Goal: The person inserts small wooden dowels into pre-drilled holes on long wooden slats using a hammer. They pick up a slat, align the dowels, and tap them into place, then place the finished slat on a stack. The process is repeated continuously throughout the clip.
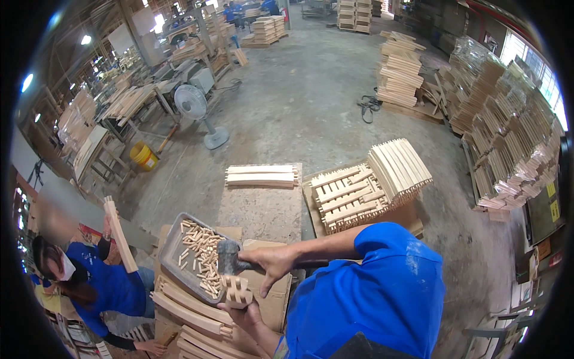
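Observation:
My right hand (272,261) is closed round the handle of a hammer with a dark, blocky head (228,257). The head hovers by the right rim of a grey plastic tub (169,263), which holds many short wooden dowels (200,248). Just below the hammer, my left hand (246,316) grips a pale wooden piece (238,292) whose end, with several short pegs or notches, points up. Most of that piece's length is hidden. Beside the tub lie curved wooden slats (191,308) with pegged ends.
More slats (261,175) lie on the board ahead. To the right stands a pallet stacked with pegged slats (400,170). A co-worker (110,278) at left holds a wooden slat (121,236). Beyond are a fan (191,103), a yellow bucket (143,155) and wrapped stacks (508,131).

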Motion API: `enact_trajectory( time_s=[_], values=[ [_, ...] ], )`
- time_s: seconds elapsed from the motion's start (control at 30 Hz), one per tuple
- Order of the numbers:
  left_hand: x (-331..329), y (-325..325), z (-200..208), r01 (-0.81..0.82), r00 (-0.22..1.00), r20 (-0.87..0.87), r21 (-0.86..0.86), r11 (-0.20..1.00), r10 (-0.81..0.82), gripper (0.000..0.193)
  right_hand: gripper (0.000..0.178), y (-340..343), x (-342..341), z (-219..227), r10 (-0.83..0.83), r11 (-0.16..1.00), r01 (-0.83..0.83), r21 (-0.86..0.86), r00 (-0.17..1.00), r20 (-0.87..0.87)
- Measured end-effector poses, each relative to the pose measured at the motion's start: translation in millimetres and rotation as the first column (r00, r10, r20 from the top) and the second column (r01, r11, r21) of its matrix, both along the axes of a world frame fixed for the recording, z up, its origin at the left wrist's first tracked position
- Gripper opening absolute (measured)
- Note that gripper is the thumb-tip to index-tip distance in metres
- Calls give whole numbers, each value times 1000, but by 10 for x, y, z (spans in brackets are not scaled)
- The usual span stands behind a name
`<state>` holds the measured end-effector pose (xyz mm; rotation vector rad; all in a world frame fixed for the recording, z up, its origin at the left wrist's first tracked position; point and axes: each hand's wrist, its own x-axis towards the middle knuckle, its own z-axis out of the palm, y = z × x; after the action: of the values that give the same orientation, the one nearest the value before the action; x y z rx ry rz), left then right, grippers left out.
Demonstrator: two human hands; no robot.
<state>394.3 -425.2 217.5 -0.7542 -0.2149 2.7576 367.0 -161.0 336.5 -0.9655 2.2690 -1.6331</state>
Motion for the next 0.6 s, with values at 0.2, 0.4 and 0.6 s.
enact_trajectory(
  time_s=[0.2,0.4,0.6],
  values=[
    [161,8,-268,33,999,3,0,999,-33,35,98,-535,-46,-84,103,969,-88,-231,993,54],
    [458,-246,-89,324,941,5,-293,900,-337,33,93,-965,-42,-93,152,910,-167,-381,986,-67],
    [915,-700,138,110,865,99,-994,-8,-491,39,86,-1134,-117,-27,187,929,-194,-315,981,-53]
  ],
)
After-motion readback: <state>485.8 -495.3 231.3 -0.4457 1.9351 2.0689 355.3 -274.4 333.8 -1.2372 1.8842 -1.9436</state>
